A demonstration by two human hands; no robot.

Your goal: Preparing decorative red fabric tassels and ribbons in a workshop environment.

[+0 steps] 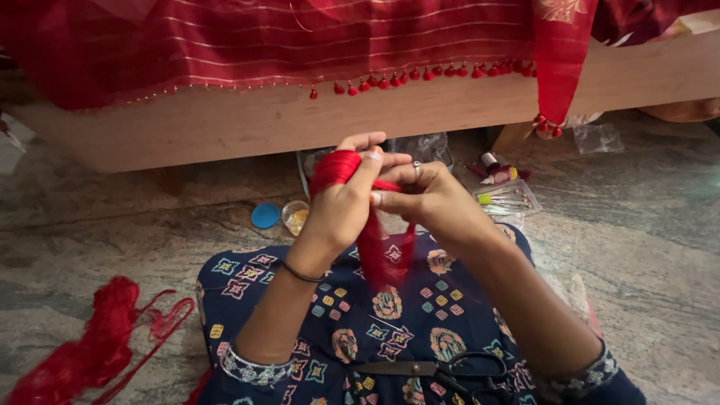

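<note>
The left hand (341, 210) is closing round a bunch of red thread (375, 240) w/ the right hand (427, 202) pinching it, above the lap, so I think she's winding & needing a tight, steady pull next.

Soft, even indoor light, faint shadows, slight blur throughout, dimmer at the corners.

At frame centre, the left hand (341, 206) and right hand (427, 199) grip a red thread bundle (373, 240); black scissors (442, 369) lie on the lap below.
</note>
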